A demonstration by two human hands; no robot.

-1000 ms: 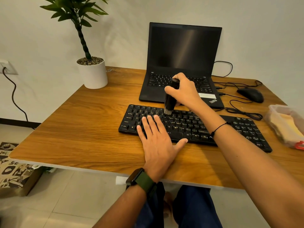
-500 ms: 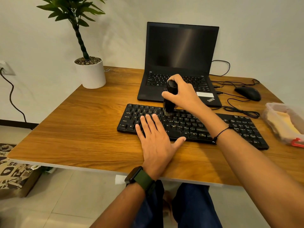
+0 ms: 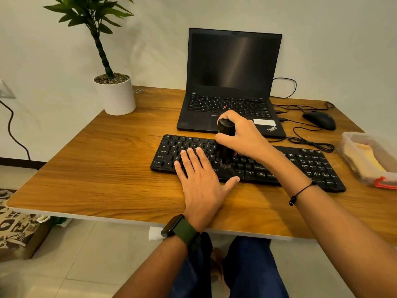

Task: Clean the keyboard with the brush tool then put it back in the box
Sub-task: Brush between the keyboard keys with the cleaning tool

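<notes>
A black keyboard [image 3: 309, 163] lies across the wooden desk [image 3: 96, 168]. My left hand [image 3: 200, 179] rests flat on the keyboard's left half, fingers straight and spread. My right hand [image 3: 242, 136] grips a black cylindrical brush tool [image 3: 224, 134] held upright, its bristles down on the keys near the middle of the lower rows. A clear plastic box [image 3: 369, 160] with an orange latch stands at the desk's right edge, lid off, something yellowish inside.
An open black laptop [image 3: 232, 67] stands behind the keyboard. A black mouse [image 3: 320, 120] and loose cables [image 3: 309, 143] lie at the back right. A potted plant [image 3: 116, 95] stands at the back left. My knees show under the desk's front edge.
My right hand has drawn the brush from the keyboard's top rows toward me onto the lower rows. My left hand has stayed flat on the keys.
</notes>
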